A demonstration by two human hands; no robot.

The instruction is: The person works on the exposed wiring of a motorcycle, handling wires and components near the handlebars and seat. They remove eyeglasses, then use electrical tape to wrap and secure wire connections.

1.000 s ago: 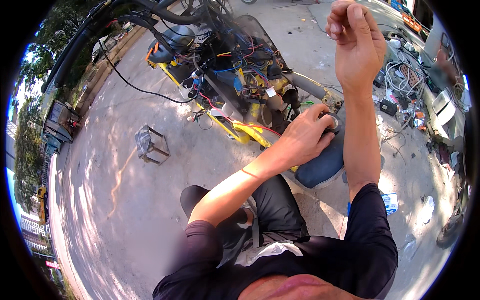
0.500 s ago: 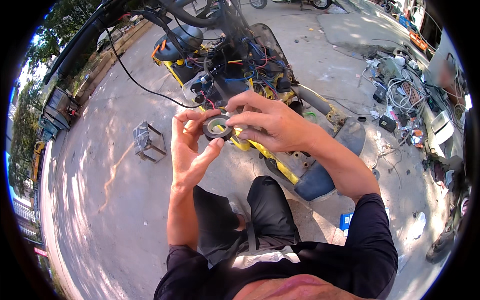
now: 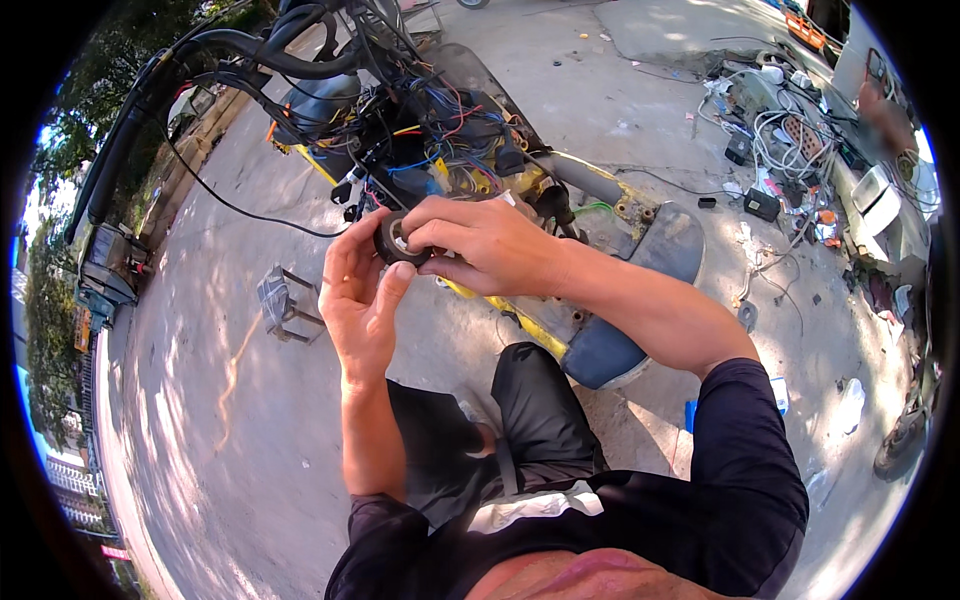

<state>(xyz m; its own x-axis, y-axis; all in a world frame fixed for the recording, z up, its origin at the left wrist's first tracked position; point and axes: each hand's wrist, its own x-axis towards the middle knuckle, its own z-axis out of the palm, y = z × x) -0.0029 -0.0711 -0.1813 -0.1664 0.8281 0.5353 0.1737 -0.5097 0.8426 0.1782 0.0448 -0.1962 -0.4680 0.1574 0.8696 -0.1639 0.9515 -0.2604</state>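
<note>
Tape (image 3: 388, 245), a dark, squat ring with a paler inner band, sits up in front of us, above the near end of a stripped vehicle's wiring. Our left grip (image 3: 356, 290) is closed on it, fingers behind and thumb in front. Our right grip (image 3: 490, 245) bends in from the other side, fingertips bunched at the ring's right edge (we cannot tell whether they pinch it or only touch).

Beyond, we see a snarl of thin coloured wires (image 3: 440, 130), glossy and looping, under thick black tubing (image 3: 290, 60). A yellow metal bar (image 3: 528, 330), chipped and grimy, runs down to a rounded, dull blue-grey panel (image 3: 606, 352) with a smooth face. One black cable (image 3: 225, 203) swings out in a long arc over the rough concrete floor (image 3: 220, 400) — pale, sun-dappled. To the left stands a small stool (image 3: 277, 298), square-topped and thin-legged; on the right lie pale, coiled cords (image 3: 795, 145), heaped loosely among scraps.
</note>
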